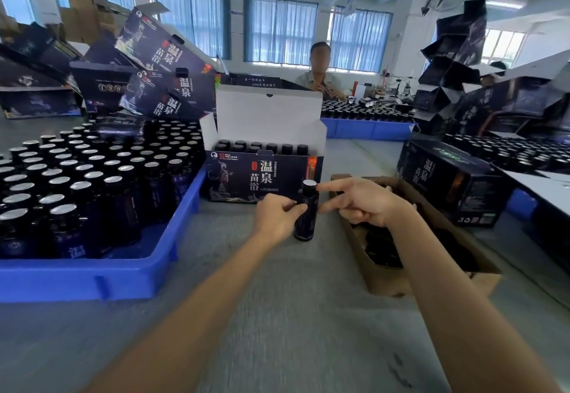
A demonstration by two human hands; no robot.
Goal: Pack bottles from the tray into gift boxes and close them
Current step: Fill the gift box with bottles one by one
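- The left hand [277, 216] is gripping a small dark bottle [306, 210] around its middle, with the thumb and fingers curling onto its side.
- The bottle is standing upright just in front of the open gift box [262, 176], near that box's right front corner; I cannot tell whether its base is touching the grey table [277, 315].
- The right hand [364, 202] is reaching in from the right, with the index finger stretching out straight to the bottle's silver-topped cap, the thumb pointing at the bottle's body below it, and the other fingers curling under the palm.
- The open gift box is sitting on the table with its white lid flap standing up, and rows of black-capped bottles are showing inside.
- A blue tray [172, 232] is lying to the left, just beside the gift box, holding many upright tray bottles [92, 182].
- A brown cardboard box [385, 287] is lying under the right forearm, holding dark items too blurred to name.
- A closed gift box [447, 186] is resting further right.
- Empty gift boxes [160, 62] are leaning in a pile behind the tray.
- Another person [320, 77] is sitting across the table.
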